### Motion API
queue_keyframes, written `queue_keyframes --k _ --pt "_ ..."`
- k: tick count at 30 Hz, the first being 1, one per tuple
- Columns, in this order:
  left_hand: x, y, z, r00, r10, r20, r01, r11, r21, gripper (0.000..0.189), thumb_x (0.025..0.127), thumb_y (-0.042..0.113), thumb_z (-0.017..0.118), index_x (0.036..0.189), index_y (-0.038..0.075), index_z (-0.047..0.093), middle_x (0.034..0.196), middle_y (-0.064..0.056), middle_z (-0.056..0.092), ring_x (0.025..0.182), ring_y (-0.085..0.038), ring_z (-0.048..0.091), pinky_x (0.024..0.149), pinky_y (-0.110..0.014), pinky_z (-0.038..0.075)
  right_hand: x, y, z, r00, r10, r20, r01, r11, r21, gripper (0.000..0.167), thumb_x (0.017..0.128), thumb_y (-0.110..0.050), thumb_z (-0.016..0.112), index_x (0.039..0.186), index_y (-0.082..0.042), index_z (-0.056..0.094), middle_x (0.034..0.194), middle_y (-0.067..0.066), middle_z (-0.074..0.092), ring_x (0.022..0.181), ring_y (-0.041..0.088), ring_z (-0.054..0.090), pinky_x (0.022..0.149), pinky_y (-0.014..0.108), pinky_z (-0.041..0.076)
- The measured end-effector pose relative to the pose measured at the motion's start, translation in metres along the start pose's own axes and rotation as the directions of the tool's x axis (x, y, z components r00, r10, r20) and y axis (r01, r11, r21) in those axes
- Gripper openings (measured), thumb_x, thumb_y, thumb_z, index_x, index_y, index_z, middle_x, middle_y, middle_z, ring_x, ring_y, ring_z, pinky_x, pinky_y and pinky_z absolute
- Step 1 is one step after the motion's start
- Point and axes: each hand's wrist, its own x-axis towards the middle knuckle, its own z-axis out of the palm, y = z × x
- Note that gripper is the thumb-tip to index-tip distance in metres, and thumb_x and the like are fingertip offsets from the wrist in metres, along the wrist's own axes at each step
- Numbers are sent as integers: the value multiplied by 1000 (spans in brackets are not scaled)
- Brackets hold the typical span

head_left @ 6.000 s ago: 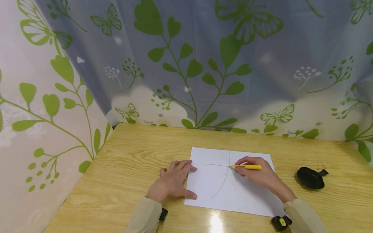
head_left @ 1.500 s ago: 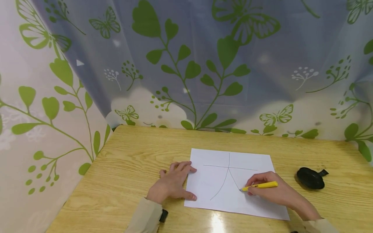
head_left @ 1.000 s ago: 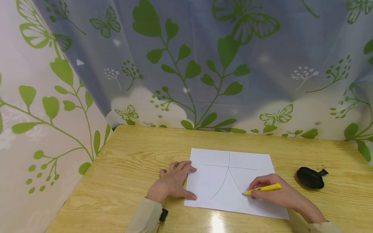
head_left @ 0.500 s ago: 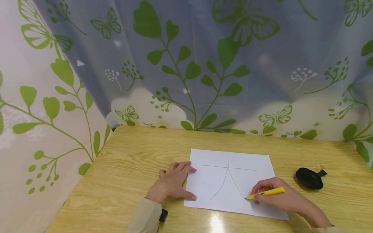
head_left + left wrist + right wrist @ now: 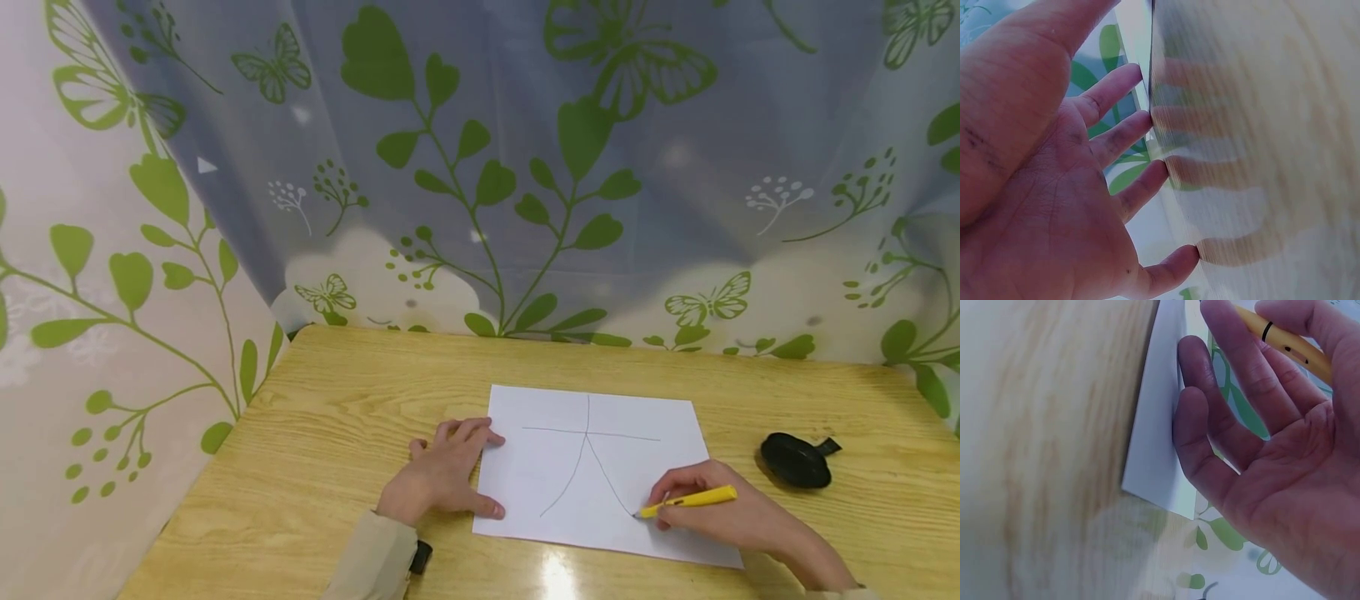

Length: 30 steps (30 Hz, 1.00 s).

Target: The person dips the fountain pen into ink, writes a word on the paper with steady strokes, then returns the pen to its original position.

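Observation:
My right hand [image 5: 723, 508] pinches a yellow pen [image 5: 701, 497] whose tip meets the white paper [image 5: 525, 483] low on its right half. Thin dark lines on the sheet form a vertical stroke crossed by a horizontal one, with two legs curving down and apart from the crossing. The pen tip is at the lower end of the right leg. My left hand [image 5: 442, 475] lies spread at the sheet's left edge, thumb and some fingertips on the paper. In the left wrist view its fingertips [image 5: 1179, 262] touch the wooden surface. The right wrist view shows the yellow pen [image 5: 1297, 347] between thumb and fingers.
A small black pan-shaped dish [image 5: 795, 460] with a short handle sits on the wooden table [image 5: 360, 375] right of the paper. Behind the table hangs a curtain [image 5: 660, 208] printed with leaves and butterflies; another patterned sheet [image 5: 172, 333] borders the left side.
My right hand has moved with the pen from the lines' crossing down and to the right. The horizontal line has grown rightward and a right leg has appeared. The left hand has stayed put.

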Motion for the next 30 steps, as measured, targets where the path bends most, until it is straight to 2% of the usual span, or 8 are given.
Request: queue_keyframes --k 11,25,27,30 --pt "1 -1 1 1000 3 1 -3 1000 0 86 75 56 87 146 27 47 168 2 28 151 -38 26 105 -76 28 0 3 -1 1000 -6 19 5 1000 25 14 94 -12 67 103 -3 72 86 3 77 73 5 61 67 21 42" --pt "0 0 0 1000 2 8 -2 1000 6 87 76 56 86 147 27 46 168 2 27 151 -39 25 106 -77 28 -4 5 -3 999 -16 46 12 996 84 15 98 -10 64 108 0 70 93 6 77 79 9 67 71 21 50" --pt "0 0 0 1000 2 9 -2 1000 7 87 76 56 86 147 27 46 168 2 27 151 -39 25 106 -77 28 -5 5 -4 999 -4 33 1 996 92 17 99 -12 64 110 1 69 95 8 78 81 11 68 70 22 50" --pt "0 -1 1 1000 3 8 -3 1000 9 87 76 56 86 147 27 46 168 2 27 151 -38 25 106 -77 28 -9 4 -5 999 34 -29 -31 996 87 23 100 -16 65 115 1 67 97 9 78 84 13 69 69 24 50"
